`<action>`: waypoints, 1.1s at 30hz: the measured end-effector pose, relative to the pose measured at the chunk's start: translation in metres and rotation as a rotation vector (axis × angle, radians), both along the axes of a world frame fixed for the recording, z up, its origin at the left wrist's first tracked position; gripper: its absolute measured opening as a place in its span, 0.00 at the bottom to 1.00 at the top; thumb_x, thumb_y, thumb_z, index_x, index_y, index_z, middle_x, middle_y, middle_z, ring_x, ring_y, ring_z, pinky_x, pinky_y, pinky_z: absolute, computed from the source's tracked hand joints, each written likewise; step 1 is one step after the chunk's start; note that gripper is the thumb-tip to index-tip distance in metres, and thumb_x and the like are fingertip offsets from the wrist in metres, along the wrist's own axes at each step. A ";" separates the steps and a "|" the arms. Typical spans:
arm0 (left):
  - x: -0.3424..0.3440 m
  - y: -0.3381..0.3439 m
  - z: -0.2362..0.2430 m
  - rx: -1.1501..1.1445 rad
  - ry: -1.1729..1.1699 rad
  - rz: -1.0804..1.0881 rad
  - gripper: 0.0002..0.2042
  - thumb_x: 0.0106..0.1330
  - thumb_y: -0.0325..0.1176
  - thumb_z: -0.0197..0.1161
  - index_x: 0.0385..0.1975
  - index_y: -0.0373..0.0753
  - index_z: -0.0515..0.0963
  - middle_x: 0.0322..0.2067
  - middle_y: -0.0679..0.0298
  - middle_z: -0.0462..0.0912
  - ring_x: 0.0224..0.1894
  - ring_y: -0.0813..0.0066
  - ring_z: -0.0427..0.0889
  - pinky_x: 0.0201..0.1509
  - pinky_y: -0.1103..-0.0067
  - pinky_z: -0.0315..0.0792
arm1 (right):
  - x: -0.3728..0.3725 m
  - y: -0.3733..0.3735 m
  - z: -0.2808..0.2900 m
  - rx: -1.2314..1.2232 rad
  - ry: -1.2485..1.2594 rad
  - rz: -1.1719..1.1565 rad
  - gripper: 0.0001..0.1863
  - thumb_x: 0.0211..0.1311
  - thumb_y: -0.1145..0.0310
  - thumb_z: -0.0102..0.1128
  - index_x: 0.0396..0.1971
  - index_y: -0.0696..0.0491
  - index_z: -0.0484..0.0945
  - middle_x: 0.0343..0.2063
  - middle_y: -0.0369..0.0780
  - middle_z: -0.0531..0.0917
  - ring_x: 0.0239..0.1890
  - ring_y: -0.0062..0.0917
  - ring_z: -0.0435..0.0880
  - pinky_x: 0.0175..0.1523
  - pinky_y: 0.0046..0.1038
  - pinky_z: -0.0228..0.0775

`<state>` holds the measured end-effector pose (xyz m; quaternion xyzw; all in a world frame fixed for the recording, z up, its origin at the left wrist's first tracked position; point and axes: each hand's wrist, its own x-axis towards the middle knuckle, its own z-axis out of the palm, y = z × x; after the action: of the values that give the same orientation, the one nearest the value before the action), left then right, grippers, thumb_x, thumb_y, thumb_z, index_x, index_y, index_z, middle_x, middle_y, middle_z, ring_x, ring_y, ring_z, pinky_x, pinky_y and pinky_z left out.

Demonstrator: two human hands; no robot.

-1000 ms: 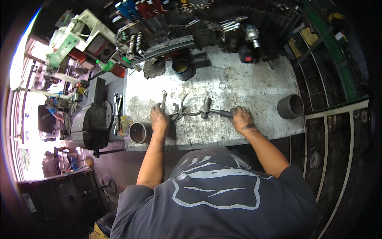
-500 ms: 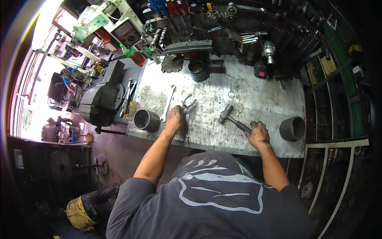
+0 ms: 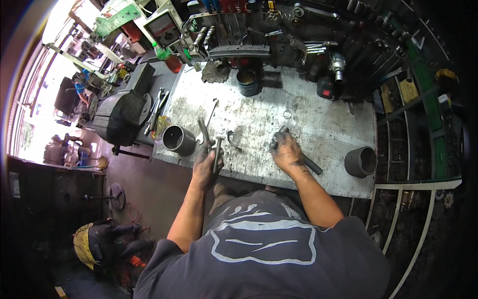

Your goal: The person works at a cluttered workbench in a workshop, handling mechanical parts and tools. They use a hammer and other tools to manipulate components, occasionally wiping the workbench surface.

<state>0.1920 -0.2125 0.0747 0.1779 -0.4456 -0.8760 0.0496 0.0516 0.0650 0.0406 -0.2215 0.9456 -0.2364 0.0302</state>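
Observation:
My left hand (image 3: pixel 203 168) is closed near the bench's front edge around a dark tool with two bar-like arms (image 3: pixel 217 149) pointing up; its exact kind is unclear. My right hand (image 3: pixel 287 152) is wrapped over the head end of a hammer, whose dark handle (image 3: pixel 312 166) slants out toward the front right. Just right of the left hand's tool, a dark curved strip (image 3: pixel 233 140) lies on the bench. A combination wrench (image 3: pixel 211 115) lies beyond the left hand. A thin ring (image 3: pixel 287 114) rests past the right hand.
Dark hollow cylinders stand on the metal bench (image 3: pixel 259 172), one at the left (image 3: pixel 178 141), another at the right (image 3: pixel 366 163). Farther back are a can (image 3: pixel 247 85), a rag (image 3: pixel 215 72) and a power tool (image 3: pixel 326 87). A vise (image 3: pixel 119 117) is at left. Another person (image 3: pixel 104 244) is lower left.
My left hand has drawn back toward the front edge, raising the two-armed tool. My right hand has moved left from the hammer's handle onto its head end, and the hammer has shifted.

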 end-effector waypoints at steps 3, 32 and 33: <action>0.038 -0.018 0.002 -0.040 0.009 -0.015 0.26 0.76 0.39 0.65 0.71 0.41 0.67 0.41 0.65 0.79 0.35 0.77 0.78 0.36 0.82 0.72 | -0.014 0.032 -0.027 0.382 -0.221 -0.170 0.29 0.63 0.54 0.73 0.59 0.55 0.81 0.61 0.51 0.81 0.63 0.46 0.80 0.70 0.43 0.72; 0.546 -0.282 -0.085 -0.178 -0.769 1.027 0.08 0.77 0.37 0.60 0.47 0.41 0.76 0.24 0.73 0.72 0.18 0.85 0.67 0.18 0.82 0.61 | 0.362 -0.782 -0.158 -0.029 -1.852 0.239 0.07 0.70 0.68 0.59 0.33 0.54 0.80 0.23 0.39 0.81 0.20 0.29 0.79 0.26 0.32 0.76; 0.558 -0.278 -0.086 -0.102 -0.794 1.064 0.08 0.78 0.37 0.59 0.47 0.41 0.76 0.24 0.73 0.72 0.17 0.85 0.66 0.18 0.82 0.61 | 0.361 -0.823 -0.178 0.028 -1.763 0.219 0.06 0.68 0.69 0.61 0.34 0.56 0.79 0.23 0.40 0.81 0.19 0.30 0.79 0.25 0.34 0.76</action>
<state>0.7503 -0.4906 -0.0118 0.6800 -0.3224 -0.5780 0.3156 0.4129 -0.7585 -0.1374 -0.0477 0.5548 -0.3053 0.7725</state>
